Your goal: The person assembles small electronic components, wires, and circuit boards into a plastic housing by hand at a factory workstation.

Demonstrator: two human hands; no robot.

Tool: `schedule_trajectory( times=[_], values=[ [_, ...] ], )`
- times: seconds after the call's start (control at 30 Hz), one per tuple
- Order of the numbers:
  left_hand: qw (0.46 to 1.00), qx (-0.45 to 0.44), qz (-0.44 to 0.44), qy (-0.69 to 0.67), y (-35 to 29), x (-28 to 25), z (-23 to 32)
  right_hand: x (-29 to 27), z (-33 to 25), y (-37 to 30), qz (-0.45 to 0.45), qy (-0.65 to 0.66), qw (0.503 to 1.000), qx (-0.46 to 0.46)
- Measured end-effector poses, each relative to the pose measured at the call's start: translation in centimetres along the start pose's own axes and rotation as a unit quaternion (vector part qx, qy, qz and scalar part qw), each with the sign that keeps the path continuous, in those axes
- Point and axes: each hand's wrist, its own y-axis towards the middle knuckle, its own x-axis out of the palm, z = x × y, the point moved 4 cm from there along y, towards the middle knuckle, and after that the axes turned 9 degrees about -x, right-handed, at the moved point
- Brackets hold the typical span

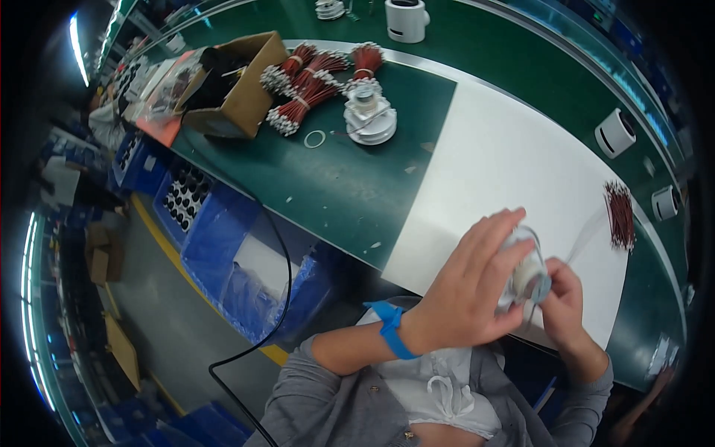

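Over the white sheet, my left hand [477,276], with a blue band at its wrist, wraps its fingers round a round white plastic part [526,268] with a pale, motor-like cylinder on it. The part is tilted and blurred by motion. Close against its right side, my right hand [564,302] is closed in a pinch. A thin blurred wire [588,237] runs up and away from those fingers; what lies between the fingertips is mostly hidden. A similar white part [370,119] stands on the green bench further left.
Red-brown wire bundles [305,97] with white ends lie beside an open cardboard box [246,93]. Another wire bunch [620,216] rests at the white sheet's [514,160] right edge. White housings [407,21] stand on the far green belt. Blue bins [246,261] sit below the bench, near a black cable [287,276].
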Motion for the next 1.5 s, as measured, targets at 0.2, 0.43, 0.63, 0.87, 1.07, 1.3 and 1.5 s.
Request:
schedule_trajectory(
  times=[0.2, 0.43, 0.63, 0.87, 1.07, 1.3, 1.5],
  values=[
    [0.999, 0.021, 0.010, 0.039, -6.6, -10.2, 1.0, 10.3, -2.9, -0.2, -0.156, -0.063, 0.977, -0.132],
    [0.986, -0.015, 0.064, 0.152, -19.0, -18.5, -2.3, 26.2, 3.3, -3.0, -0.258, -0.227, 0.928, -0.144],
    [0.973, -0.166, 0.067, 0.145, -27.5, -25.0, -10.5, 36.4, 14.1, -1.2, -0.279, -0.209, 0.932, -0.103],
    [0.869, -0.399, 0.103, 0.275, -32.6, -32.4, -19.9, 44.2, 19.5, 9.1, -0.237, -0.303, 0.923, -0.008],
    [0.833, -0.471, 0.009, 0.290, -35.4, -32.7, -23.7, 48.5, 32.7, 23.7, -0.239, -0.467, 0.845, -0.103],
    [0.820, -0.485, -0.001, 0.305, -35.8, -34.8, -25.2, 51.9, 50.4, 30.2, -0.224, -0.367, 0.823, 0.372],
    [0.842, -0.449, 0.028, 0.297, -34.9, -34.7, -26.6, 47.9, 57.9, 33.1, -0.030, -0.537, 0.820, 0.196]
  ],
)
